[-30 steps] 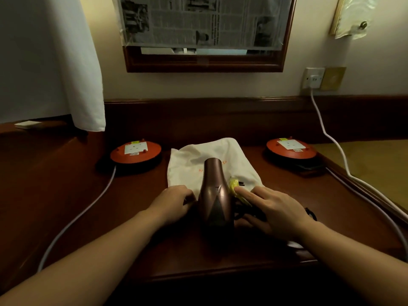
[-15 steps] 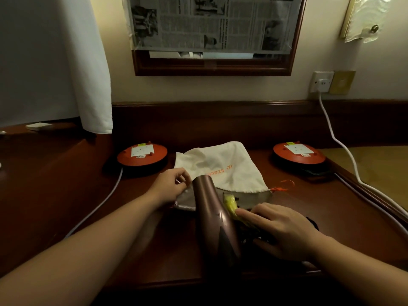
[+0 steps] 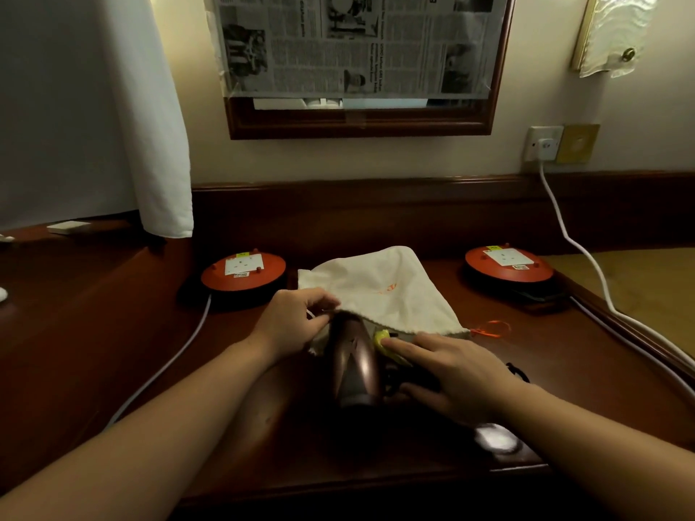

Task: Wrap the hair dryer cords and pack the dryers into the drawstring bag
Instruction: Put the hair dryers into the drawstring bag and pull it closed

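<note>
Left hand (image 3: 297, 321) pinches the bag (image 3: 380, 291) mouth open on the bench (image 3: 113, 332) while the right hand (image 3: 455, 374), fingers wrapped around the handle, feeds 1 dryer (image 3: 355, 364) nose-first inside, so packing looks barely begun.
</note>
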### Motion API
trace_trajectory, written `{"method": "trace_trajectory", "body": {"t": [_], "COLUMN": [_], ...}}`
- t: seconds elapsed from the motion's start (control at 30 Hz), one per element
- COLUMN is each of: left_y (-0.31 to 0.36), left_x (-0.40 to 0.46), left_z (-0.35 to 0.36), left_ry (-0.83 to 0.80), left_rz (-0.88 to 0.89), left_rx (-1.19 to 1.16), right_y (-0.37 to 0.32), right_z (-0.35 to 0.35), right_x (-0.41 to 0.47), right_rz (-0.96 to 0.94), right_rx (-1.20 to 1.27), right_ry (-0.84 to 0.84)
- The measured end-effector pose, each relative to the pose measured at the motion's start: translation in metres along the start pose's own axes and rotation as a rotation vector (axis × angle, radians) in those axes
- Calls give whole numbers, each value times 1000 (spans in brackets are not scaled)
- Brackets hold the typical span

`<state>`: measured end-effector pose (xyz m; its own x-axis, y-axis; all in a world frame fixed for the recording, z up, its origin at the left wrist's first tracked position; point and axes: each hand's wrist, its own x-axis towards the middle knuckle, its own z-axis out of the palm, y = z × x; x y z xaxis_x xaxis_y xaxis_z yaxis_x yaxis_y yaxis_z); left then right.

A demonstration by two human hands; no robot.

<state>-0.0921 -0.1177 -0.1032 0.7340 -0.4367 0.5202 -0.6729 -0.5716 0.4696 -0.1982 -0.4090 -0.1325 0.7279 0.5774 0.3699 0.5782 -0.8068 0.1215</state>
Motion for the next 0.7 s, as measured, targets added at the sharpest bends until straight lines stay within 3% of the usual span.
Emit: {"method": "trace_trajectory", "body": {"t": [0.4,0.7], "left_y": [0,-1], "left_x": [-14,-22], "left_z": [4,3], "left_ry": [-3,88], "left_rz": [-68,-79], "left_rx": [-157,-67], "right_y": [-26,-32], "right_z": [20,21], "right_x": [44,42], "right_rz": [369,586], "right_rx": [-27,113], "right_ry": [-64,19]}}
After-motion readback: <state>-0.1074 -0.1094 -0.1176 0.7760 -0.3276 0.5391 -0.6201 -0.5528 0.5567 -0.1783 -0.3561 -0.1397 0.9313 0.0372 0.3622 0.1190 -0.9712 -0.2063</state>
